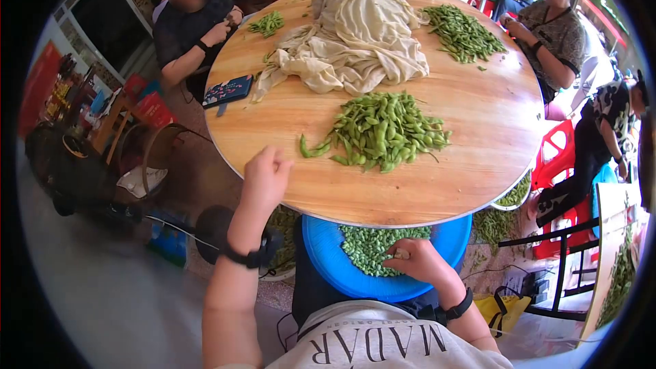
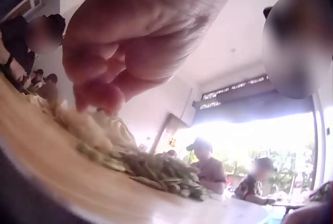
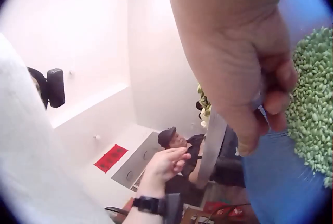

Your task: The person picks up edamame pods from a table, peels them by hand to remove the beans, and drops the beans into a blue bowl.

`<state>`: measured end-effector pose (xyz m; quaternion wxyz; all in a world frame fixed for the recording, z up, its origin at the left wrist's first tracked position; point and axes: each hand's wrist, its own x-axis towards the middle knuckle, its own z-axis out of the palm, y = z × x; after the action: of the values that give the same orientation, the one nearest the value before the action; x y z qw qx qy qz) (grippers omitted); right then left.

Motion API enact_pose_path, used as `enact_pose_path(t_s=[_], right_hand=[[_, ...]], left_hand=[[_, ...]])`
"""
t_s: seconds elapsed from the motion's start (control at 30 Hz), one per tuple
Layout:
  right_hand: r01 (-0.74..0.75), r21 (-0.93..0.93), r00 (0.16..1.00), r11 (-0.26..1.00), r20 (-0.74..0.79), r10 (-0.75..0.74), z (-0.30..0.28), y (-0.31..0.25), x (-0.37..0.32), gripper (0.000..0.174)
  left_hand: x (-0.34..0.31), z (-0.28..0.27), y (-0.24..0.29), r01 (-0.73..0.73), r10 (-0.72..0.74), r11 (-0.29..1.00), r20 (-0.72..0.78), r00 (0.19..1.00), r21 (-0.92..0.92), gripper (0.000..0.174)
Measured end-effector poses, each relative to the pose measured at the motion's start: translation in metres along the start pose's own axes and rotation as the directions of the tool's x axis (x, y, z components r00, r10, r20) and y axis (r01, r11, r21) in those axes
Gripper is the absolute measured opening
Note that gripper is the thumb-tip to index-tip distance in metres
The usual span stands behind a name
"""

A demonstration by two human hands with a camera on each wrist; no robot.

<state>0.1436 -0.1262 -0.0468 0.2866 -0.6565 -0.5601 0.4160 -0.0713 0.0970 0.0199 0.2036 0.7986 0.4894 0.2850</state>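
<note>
Green pods (image 1: 383, 130) lie heaped on the round wooden table (image 1: 471, 178). My left hand (image 1: 265, 181) is raised at the table's near left edge, left of the pods. In the left wrist view its fingers (image 2: 101, 96) are curled, with nothing visible in them. A blue basin (image 1: 321, 266) below the edge holds shelled green beans (image 1: 365, 249), also seen in the right wrist view (image 3: 315, 104). Over these beans is my right hand (image 1: 420, 262), fingers curled toward the thumb; nothing plainly shows in its grip, and its palm is hidden.
A cream cloth (image 1: 369, 34) is bunched at the table's middle, with more pods (image 1: 461, 31) to its right and a small pile (image 1: 266, 24) to its left. A dark patterned case (image 1: 229, 90) lies near the left edge. People sit across the table on both sides.
</note>
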Motion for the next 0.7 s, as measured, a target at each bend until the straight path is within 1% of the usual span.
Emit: enact_pose_path(t_s=[0.03, 0.13, 0.23, 0.27, 0.33, 0.37, 0.4, 0.43, 0.47, 0.5, 0.53, 0.6, 0.67, 0.7], right_hand=[[0.022, 0.021, 1.000, 1.000, 0.002, -0.022, 0.000, -0.002, 0.001, 0.025], [0.000, 0.090, 1.000, 0.996, -0.011, 0.001, -0.001, 0.000, -0.003, 0.023], [-0.001, 0.125, 1.000, 0.992, 0.000, 0.001, -0.005, 0.004, -0.003, 0.023], [-0.007, 0.135, 1.000, 0.991, 0.007, 0.006, -0.004, 0.005, -0.005, 0.023], [0.068, 0.170, 0.996, 0.983, 0.046, -0.077, -0.008, 0.001, -0.004, 0.022], [0.098, 0.190, 0.991, 0.977, 0.067, -0.113, -0.010, -0.004, -0.004, 0.022], [0.100, 0.313, 0.988, 0.944, 0.078, -0.131, -0.009, -0.009, -0.004, 0.022], [0.101, 0.427, 0.986, 0.899, 0.080, -0.149, -0.009, -0.014, -0.002, 0.022], [0.096, 0.534, 0.984, 0.840, 0.078, -0.162, -0.011, -0.019, -0.002, 0.023], [0.036, 0.555, 0.976, 0.831, 0.158, -0.148, -0.019, -0.030, -0.002, 0.027], [0.017, 0.624, 0.980, 0.781, 0.144, -0.136, -0.019, -0.033, 0.002, 0.029], [-0.012, 0.752, 0.989, 0.659, 0.107, -0.105, -0.011, -0.036, 0.006, 0.032], [-0.014, 0.782, 0.992, 0.623, 0.090, -0.090, -0.006, -0.044, 0.007, 0.035], [-0.004, 0.794, 0.993, 0.608, 0.077, -0.094, -0.006, -0.046, 0.008, 0.037]], left_hand=[[0.017, 0.008, -0.003, -0.113, 0.116, 0.991, -0.041, 0.992, 0.066, 0.018], [0.040, 0.023, -0.017, -0.278, 0.220, 0.915, 0.215, 0.951, 0.293, 0.015], [0.041, 0.022, -0.022, -0.274, 0.212, 0.917, 0.228, 0.950, 0.289, 0.013], [0.037, 0.019, -0.020, -0.265, 0.217, 0.927, 0.199, 0.956, 0.266, 0.013], [0.028, 0.009, -0.011, -0.244, 0.221, 0.946, 0.126, 0.967, 0.214, 0.013], [0.023, 0.006, -0.013, -0.347, 0.349, 0.924, 0.020, 0.937, 0.157, 0.012], [0.011, 0.000, 0.001, -0.144, 0.142, 0.989, 0.116, 0.983, 0.010, 0.012], [-0.004, -0.010, 0.026, 0.081, -0.051, 0.990, 0.236, 0.970, -0.116, 0.013], [-0.020, -0.013, 0.042, 0.316, -0.222, 0.926, 0.379, 0.898, -0.207, 0.013], [-0.037, -0.008, 0.045, 0.339, -0.185, 0.884, 0.425, 0.886, -0.323, 0.015], [-0.052, -0.003, 0.049, 0.360, -0.139, 0.826, 0.462, 0.876, -0.434, 0.016], [-0.076, 0.011, 0.057, 0.307, -0.062, 0.799, 0.437, 0.897, -0.518, 0.021], [-0.098, 0.026, 0.061, 0.255, 0.010, 0.756, 0.401, 0.916, -0.602, 0.022], [-0.103, 0.027, 0.066, 0.135, 0.081, 0.847, 0.375, 0.923, -0.515, 0.022]])
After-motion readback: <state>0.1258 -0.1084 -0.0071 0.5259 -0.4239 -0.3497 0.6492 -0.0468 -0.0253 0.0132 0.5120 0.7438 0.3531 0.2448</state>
